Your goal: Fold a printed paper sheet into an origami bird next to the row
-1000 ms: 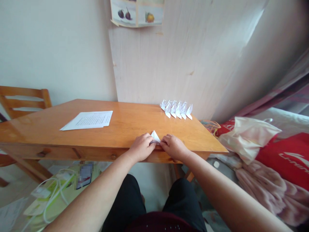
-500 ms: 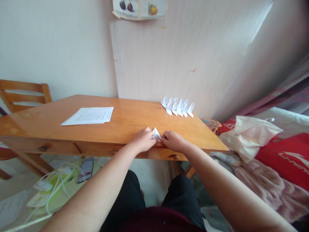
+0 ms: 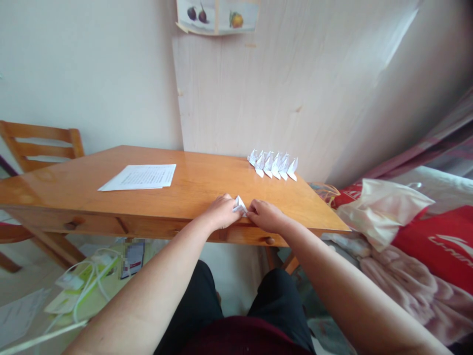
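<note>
A small piece of folded white paper (image 3: 240, 205) with print on it lies at the table's front edge, its point facing away from me. My left hand (image 3: 224, 211) is closed on its left side, fingers curled. On the other side my right hand (image 3: 263, 215) pinches the paper's right corner. The fingertips hide part of the folds. Further back on the right stand several folded paper cranes (image 3: 274, 165), set close together in rows. A stack of printed sheets (image 3: 139, 177) rests on the table's left half.
The wooden table (image 3: 207, 172) has drawers along its front and backs onto the wall. A wooden chair (image 3: 44, 143) is at the far left. Right of the table are a white plastic bag (image 3: 384, 207), a red bag (image 3: 439, 241) and a pink blanket (image 3: 414, 291). Cables (image 3: 90, 276) and a phone (image 3: 133, 259) lie lower left.
Both hands keep their hold on the folded paper, with hardly any movement. The whole view has shifted slightly, so the wall pictures and sheets appear a little further right.
</note>
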